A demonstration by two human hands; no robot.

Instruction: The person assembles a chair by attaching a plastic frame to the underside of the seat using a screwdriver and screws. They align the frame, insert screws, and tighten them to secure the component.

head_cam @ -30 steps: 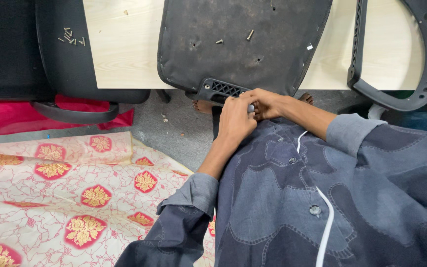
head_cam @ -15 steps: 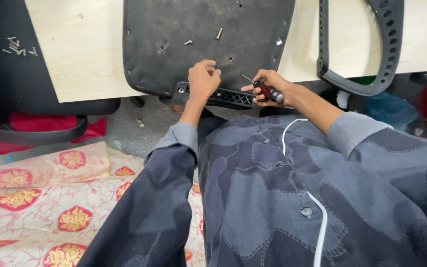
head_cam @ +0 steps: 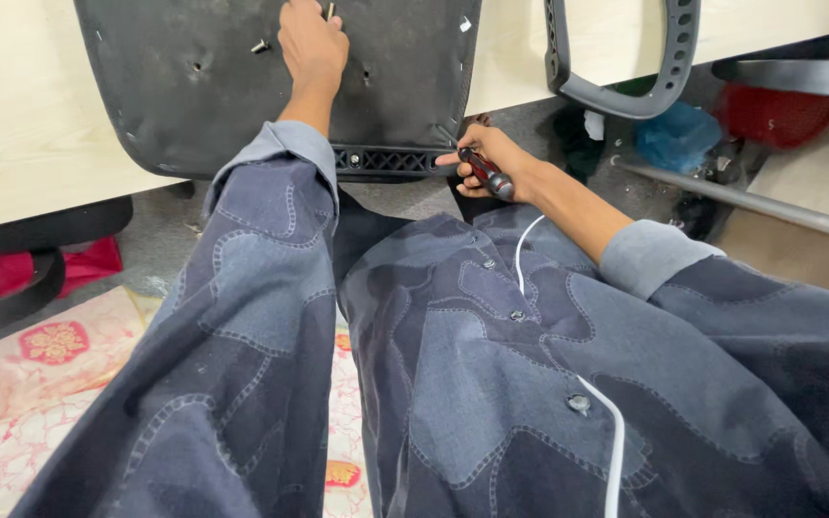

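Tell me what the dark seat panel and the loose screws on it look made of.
Seat panel: apparently matte black fabric over a board, judging by its dull, scuffed, dusty surface. Screws: likely bright metal, since they glint silver. The left hand rests beside them.

Even, soft indoor light; I see no glare. Sharp centre, slight wide-angle stretch toward 6 o'clock, faint shadows.
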